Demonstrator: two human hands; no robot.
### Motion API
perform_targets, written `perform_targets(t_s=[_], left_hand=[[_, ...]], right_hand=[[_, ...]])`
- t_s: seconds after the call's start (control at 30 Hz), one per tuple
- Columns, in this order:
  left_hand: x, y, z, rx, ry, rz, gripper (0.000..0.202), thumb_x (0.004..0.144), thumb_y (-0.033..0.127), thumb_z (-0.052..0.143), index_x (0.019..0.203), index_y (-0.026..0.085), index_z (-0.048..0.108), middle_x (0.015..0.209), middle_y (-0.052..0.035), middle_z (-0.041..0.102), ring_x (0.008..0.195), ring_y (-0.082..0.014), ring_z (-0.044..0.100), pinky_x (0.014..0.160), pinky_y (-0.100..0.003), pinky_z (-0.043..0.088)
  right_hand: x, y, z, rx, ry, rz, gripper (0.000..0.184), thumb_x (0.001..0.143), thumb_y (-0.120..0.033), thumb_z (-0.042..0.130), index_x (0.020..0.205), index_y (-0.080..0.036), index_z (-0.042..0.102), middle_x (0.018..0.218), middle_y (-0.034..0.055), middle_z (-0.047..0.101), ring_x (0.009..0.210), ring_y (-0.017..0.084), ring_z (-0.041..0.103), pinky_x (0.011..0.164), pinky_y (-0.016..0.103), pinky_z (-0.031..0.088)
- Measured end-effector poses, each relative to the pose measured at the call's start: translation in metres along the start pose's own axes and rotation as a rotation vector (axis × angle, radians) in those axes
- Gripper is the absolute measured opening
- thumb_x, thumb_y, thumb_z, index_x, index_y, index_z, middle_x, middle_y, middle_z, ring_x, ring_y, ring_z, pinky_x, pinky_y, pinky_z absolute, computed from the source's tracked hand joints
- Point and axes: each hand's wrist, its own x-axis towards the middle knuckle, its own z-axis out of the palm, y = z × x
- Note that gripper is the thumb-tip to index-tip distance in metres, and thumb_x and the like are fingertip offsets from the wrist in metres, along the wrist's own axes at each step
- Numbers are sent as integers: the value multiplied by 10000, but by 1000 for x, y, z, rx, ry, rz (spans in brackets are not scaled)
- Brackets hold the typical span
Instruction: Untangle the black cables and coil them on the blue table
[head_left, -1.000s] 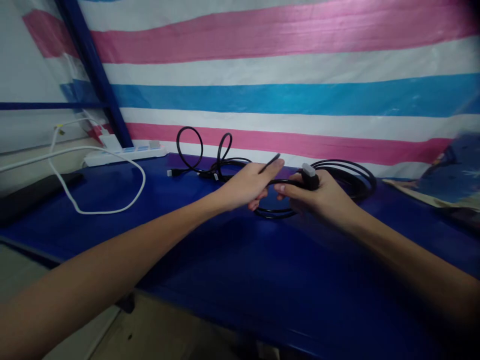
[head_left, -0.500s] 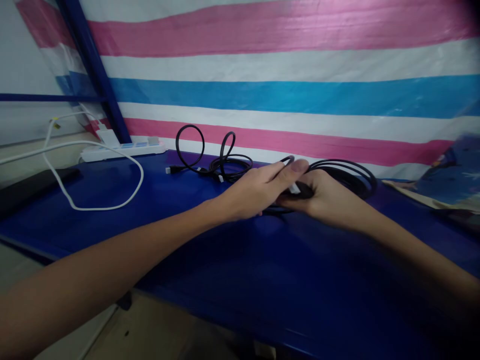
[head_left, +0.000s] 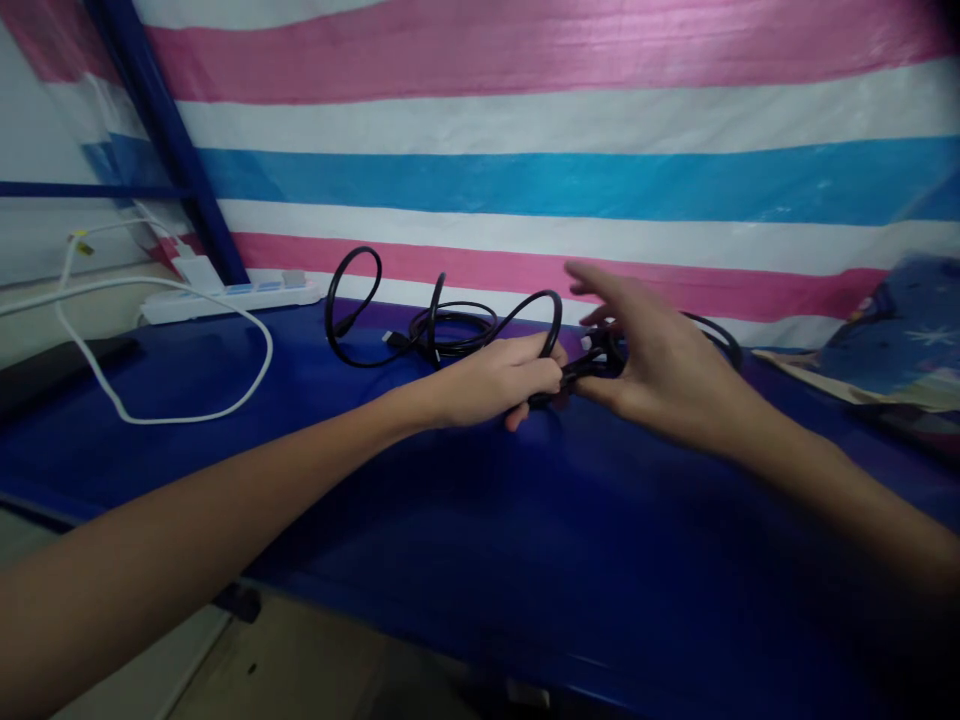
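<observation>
My left hand [head_left: 506,382] is closed around a black cable [head_left: 556,312], which arches up in a loop over the knuckles. Just to its right, my right hand [head_left: 664,365] has its fingers raised and spread, the thumb low beside the cable. Between the hands lie dark cable strands and a plug with a pale tip [head_left: 587,343], partly hidden by the right fingers. Left of the hands is a coiled black cable [head_left: 454,347] with standing loops, and a black plug [head_left: 395,340] with a light-coloured end beside it. More black cable [head_left: 716,335] curves behind the right hand.
The blue tabletop [head_left: 480,540] carries a white power strip [head_left: 232,300] with a charger [head_left: 199,273] plugged in. A white cable [head_left: 191,420] loops across the left side. A striped sheet [head_left: 525,180] hangs behind; a blue patterned item [head_left: 911,325] lies at the right.
My right hand has let go of the cable bundle and its fingers have lifted and spread. My left hand has closed lower round the cable, and the loops at the left have shifted.
</observation>
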Motion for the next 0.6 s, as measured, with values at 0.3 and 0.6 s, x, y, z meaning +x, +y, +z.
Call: perform_targets(t_s=[0.3,0.6], left_hand=[[-2,1,1,355,-58,7,76,678,193,454,718,198,390,627,27,486,538,-109,446,504,-263,319],[-1,1,2,327,330,297,124,775,230,448,846,179,535,786,-8,581,716,-137,511,660,-281,388]], right_hand=[[-5,3,3,-97,-103,-293,295,759,-170,515,1042,-189,596,1014,88,683,981,272,622,877,407,439],[-3,-5,7,475,-10,235,509,674,-105,538,1173,-198,504,551,-54,558,444,123,474,458,242,311]])
